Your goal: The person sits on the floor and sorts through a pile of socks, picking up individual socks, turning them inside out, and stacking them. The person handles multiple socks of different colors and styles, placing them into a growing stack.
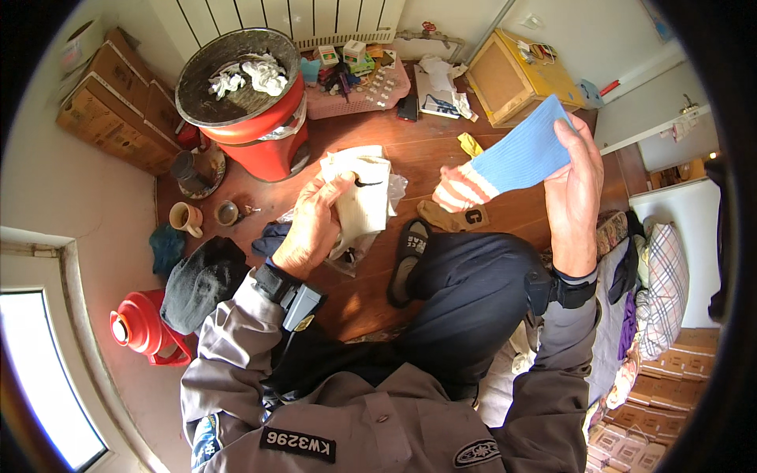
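My left hand (pixel 314 227) grips a folded bundle of white ribbed socks (pixel 371 204) bearing a small black swoosh. Held up by its edge in my right hand (pixel 572 165) is a blue ribbed sock (pixel 520 149); its other end is cream with reddish stripes and hangs down to the left. On the wooden floor below lie a tan sock (pixel 446 216) with a dark letter patch and a yellow cloth piece (pixel 470 145), partly hidden by the blue sock. Clear plastic packaging (pixel 355 260) shows beneath the white socks, next to a dark blue cloth (pixel 271 237).
A red bin (pixel 260 156) with crumpled tissue stands ahead, near a pink basket (pixel 355 103) of small items. Left are a mug (pixel 185 219), a red thermos (pixel 139 325) and a dark cap-like cloth (pixel 206 287). Bedding (pixel 662 290) lies right. A slippered foot (pixel 409 254) is below.
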Motion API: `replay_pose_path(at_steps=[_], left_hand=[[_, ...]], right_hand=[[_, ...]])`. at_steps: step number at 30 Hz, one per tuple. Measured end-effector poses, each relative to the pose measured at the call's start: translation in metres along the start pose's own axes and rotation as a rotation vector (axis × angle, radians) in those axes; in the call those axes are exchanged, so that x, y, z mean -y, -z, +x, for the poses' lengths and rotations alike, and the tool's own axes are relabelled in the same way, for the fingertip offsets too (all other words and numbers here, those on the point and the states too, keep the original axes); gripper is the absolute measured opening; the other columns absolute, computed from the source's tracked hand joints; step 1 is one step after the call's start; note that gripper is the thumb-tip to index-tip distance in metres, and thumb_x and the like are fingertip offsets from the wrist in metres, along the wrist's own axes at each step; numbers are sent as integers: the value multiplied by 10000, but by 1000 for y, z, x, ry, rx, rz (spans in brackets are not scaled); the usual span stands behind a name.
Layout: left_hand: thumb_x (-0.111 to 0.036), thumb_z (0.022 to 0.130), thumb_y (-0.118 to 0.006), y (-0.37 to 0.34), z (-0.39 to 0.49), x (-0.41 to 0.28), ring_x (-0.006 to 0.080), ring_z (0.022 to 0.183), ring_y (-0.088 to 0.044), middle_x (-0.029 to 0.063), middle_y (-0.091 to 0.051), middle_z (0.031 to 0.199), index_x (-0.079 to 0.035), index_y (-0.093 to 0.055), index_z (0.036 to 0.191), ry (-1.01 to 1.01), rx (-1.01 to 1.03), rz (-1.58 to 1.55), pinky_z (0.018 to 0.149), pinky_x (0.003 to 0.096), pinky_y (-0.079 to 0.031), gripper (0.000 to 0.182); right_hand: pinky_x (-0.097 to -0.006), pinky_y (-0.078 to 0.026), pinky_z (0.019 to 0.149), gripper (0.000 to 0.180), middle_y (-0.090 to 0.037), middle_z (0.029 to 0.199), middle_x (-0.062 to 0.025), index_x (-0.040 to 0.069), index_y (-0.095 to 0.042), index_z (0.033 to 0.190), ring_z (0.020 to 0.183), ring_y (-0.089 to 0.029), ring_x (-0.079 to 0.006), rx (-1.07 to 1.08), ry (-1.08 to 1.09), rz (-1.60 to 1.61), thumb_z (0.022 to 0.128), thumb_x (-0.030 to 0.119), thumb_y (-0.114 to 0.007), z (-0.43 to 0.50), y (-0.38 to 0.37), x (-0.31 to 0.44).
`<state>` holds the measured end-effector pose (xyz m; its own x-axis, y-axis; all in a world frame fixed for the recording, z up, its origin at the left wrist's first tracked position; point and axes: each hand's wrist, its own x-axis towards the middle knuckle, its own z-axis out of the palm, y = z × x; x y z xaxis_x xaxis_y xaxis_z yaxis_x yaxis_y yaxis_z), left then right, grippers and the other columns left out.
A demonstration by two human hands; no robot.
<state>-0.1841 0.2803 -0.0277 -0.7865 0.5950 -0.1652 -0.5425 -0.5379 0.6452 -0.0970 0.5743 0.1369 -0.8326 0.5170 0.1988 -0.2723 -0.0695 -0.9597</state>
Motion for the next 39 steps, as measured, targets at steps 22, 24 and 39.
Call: replay_pose_path(at_steps=[22,24,39], left_hand=[[-205,1046,-581,-15,-4,-18,208,1165,-649,98,-663,1290,0,-543,1397,-126,67,-69,1048,396,-519,408],[-232,1047,-592,-16,-4,-17,211,1189,-639,98,-656,1302,2,-529,1411,-124,85,-55,1057,396,-515,437],[-46,954,-685,-24,-21,5,163,985,-692,67,-723,1119,-4,-627,1315,5,51,175,869,314,-562,368]], right_hand=[[-226,-433,859,161,-622,993,40,45,-643,1126,945,-554,-37,499,-225,-381,986,115,-679,-45,-44,-13],[-226,-443,819,132,-608,961,46,55,-652,1101,920,-554,-42,581,-287,-449,987,114,-679,-51,-52,-14],[-287,-574,792,257,-706,1086,-71,41,-644,1252,956,-680,-136,777,118,-753,1032,175,-637,-10,-41,-33]])
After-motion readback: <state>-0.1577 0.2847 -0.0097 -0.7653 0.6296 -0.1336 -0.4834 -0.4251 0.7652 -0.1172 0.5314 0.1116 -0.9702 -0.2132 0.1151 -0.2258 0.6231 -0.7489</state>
